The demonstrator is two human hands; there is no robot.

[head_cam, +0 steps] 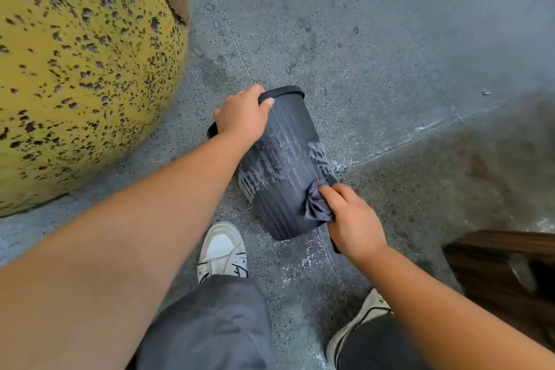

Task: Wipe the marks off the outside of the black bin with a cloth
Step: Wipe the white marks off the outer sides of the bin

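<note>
Black ribbed plastic bin (279, 165) lies tilted on the floor, left hand (241, 116) gripping its rim. Right hand (351, 216) pinches the grey cloth (318, 204) near the base; whitish marks (270, 159) sit up-bin, rimward.

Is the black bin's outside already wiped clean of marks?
No: pale grey smears still cover the ribbed side of the black bin above the cloth held by the right hand.
</note>
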